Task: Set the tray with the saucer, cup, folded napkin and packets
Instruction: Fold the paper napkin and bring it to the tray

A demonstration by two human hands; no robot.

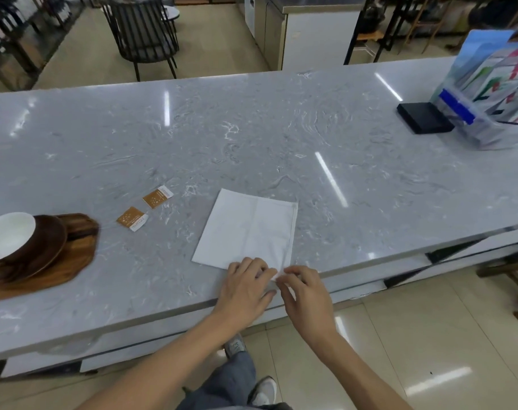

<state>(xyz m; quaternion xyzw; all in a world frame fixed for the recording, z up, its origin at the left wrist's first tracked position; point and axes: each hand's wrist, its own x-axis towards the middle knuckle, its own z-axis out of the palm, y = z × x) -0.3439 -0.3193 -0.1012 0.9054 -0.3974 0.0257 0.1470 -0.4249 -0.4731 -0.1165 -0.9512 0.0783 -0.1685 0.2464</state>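
The white napkin (247,230) lies flat near the front edge of the marble counter (281,137), where the left hand (246,287) and right hand (306,294) both pinch its near corner. Two brown packets (145,210) lie just beside it toward the left end. A wooden tray (59,261) at the left edge carries a dark saucer (42,247) and white cup (8,236); a black box (425,117) and brochure holder (488,93) occupy the far right corner.

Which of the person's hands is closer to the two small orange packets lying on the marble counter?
Left. The left hand rests on the white cloth napkin's near corner, on the side towards the orange packets; the right hand sits beyond it, farther away.
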